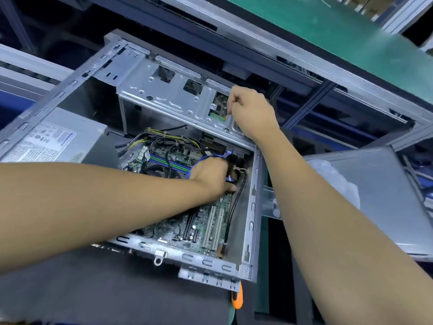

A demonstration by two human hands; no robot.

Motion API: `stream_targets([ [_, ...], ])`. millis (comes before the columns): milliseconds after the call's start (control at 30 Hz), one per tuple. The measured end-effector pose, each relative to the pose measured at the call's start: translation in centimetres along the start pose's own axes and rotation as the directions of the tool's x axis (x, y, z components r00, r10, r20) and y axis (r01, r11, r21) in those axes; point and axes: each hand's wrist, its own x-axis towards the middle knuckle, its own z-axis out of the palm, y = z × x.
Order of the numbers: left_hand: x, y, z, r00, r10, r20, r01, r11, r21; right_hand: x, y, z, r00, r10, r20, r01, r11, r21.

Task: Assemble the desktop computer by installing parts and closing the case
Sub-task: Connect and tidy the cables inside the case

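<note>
1. Head camera view: an open desktop computer case (254,207) is seen lying on a dark work surface (93,289), its motherboard (206,221) exposed.
2. The left hand (210,174) is reached inside, fingers curled around a bundle of blue and black cables (230,170) near the case's right wall.
3. The right hand (251,111) is held at the raised drive cage (173,95), fingertips pinched together; what is pinched cannot be told.
4. A power supply (58,139) is seated at the left.
5. An orange-handled tool (236,299) is partly hidden under the case's near edge.
</note>
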Motion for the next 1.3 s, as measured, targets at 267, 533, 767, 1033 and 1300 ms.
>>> stream_targets([
  [267,-0.7,0.1,0.6,0.998,-0.055,-0.016,0.049,0.958,-0.283,0.0,-0.1,-0.1,1.0,0.005,0.019,-0.005,1.0,0.005],
  [533,-1.3,-0.2,-1.9,0.933,0.214,0.289,-0.253,0.962,0.105,0.0,0.1,0.0,1.0,-0.015,-0.014,0.015,1.0,0.005],
  [767,-1.9,-0.1,-1.6,0.916,0.185,0.356,-0.242,0.962,0.124,0.2,0.2,0.1,1.0,-0.022,-0.014,0.022,1.0,0.007],
  [1033,-2.7,0.1,-0.7,0.986,0.037,0.161,-0.041,0.999,0.022,0.1,0.1,0.1,1.0,-0.012,-0.012,0.012,1.0,0.003],
  [1300,-3.7,0.5,-0.3,0.996,0.026,-0.083,-0.028,0.999,-0.021,0.1,0.1,0.0,1.0,-0.022,-0.005,0.023,1.0,0.01],
])
